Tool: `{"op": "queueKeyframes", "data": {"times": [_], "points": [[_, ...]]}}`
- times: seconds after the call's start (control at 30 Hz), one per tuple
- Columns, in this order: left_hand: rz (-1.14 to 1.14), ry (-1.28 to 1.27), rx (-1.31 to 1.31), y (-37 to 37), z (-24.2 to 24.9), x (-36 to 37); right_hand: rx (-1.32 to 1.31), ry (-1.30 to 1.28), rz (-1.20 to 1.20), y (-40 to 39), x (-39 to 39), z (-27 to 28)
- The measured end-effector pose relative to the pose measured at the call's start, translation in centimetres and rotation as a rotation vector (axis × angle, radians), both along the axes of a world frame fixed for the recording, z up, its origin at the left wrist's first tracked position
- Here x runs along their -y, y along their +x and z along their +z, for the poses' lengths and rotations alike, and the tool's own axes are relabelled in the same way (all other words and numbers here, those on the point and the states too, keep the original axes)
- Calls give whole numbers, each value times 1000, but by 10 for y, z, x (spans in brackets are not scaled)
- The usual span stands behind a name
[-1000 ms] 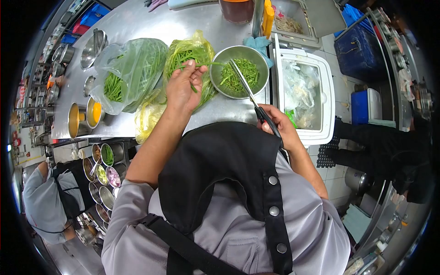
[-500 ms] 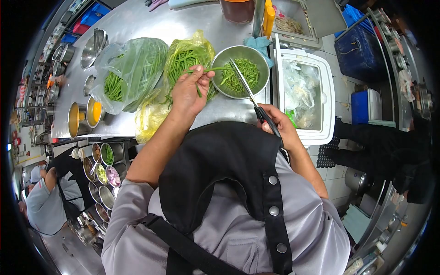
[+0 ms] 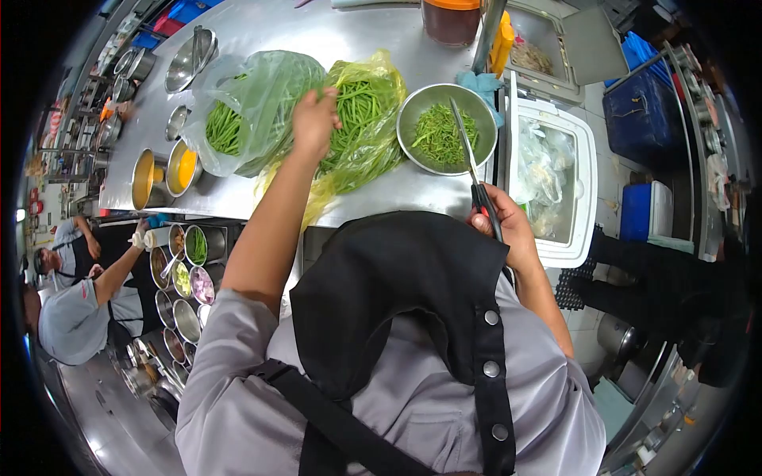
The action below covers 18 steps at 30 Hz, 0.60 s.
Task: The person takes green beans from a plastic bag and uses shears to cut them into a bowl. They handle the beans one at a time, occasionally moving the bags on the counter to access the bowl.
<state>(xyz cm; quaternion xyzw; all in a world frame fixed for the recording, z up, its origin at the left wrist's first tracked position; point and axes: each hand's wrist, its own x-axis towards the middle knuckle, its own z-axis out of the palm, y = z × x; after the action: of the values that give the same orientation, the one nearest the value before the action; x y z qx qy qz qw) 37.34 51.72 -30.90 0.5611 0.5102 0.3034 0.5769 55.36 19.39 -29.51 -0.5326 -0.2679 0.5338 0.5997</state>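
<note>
Green beans [image 3: 359, 107], light, slim and snappable, lay in a thin yellow bag [image 3: 373, 151] on the steel table [image 3: 262, 32]; best pinched mid-stem. The left hand [image 3: 314, 119] curled into the bag's mouth, its grip hidden. The right hand [image 3: 508, 230] gripped scissors [image 3: 475, 170] over a bowl [image 3: 413, 107].

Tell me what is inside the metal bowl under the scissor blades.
The metal bowl holds a heap of cut green beans. The scissors, held in the right hand, cross over it, hiding a strip; the bowl's bottom under the heap is covered.
</note>
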Motion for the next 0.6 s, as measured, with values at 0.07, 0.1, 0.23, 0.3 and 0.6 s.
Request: {"op": "queueKeyframes", "data": {"times": [0.07,0.1,0.23,0.3,0.6], "points": [[-133,377,-244,12,-18,-11,-33,-14,-14,-1,-4,3],[-273,755,-496,16,-27,-16,-26,-12,-5,-1,-5,1],[-301,965,-711,23,-41,-25,109,-19,29,0,-1,-1],[-261,835,-784,21,-35,-27,154,-22,44,4,5,-1],[-82,221,-252,-19,6,24,68,-31,50,5,4,-9]]}}
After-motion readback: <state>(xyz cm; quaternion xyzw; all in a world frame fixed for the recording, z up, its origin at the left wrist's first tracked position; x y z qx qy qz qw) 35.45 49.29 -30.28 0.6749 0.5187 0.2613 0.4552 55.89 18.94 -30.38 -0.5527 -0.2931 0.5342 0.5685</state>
